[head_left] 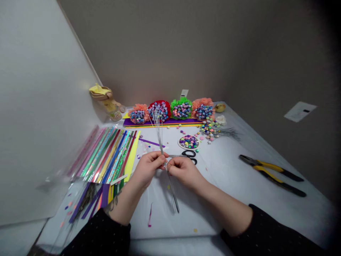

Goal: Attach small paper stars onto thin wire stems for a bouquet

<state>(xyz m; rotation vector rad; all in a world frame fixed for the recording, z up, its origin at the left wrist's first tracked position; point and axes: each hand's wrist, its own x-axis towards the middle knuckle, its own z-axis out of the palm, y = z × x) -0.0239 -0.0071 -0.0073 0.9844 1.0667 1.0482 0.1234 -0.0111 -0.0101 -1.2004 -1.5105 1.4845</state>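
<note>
Hands close together, left hand (150, 165) and right hand (185, 172) both pinch wires (174, 201) between them, the bundle apparently gathered but unwrapped, while loose stars (188, 141) fill a dish (185, 148) just beyond the right and four bouquets (181, 109), seemingly finished, sit farther ahead.

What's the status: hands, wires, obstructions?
Left fingers pinching wire bundle; right fingers at it, grip unclear. Bundle's far end fanned out. Scissors just beyond, partly hidden.

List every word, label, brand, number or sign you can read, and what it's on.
None can be read.
Right wall plate: a dark rectangle, no legible text.
Pliers: no legible marking.
Clear packet of strips: no legible label.
</note>
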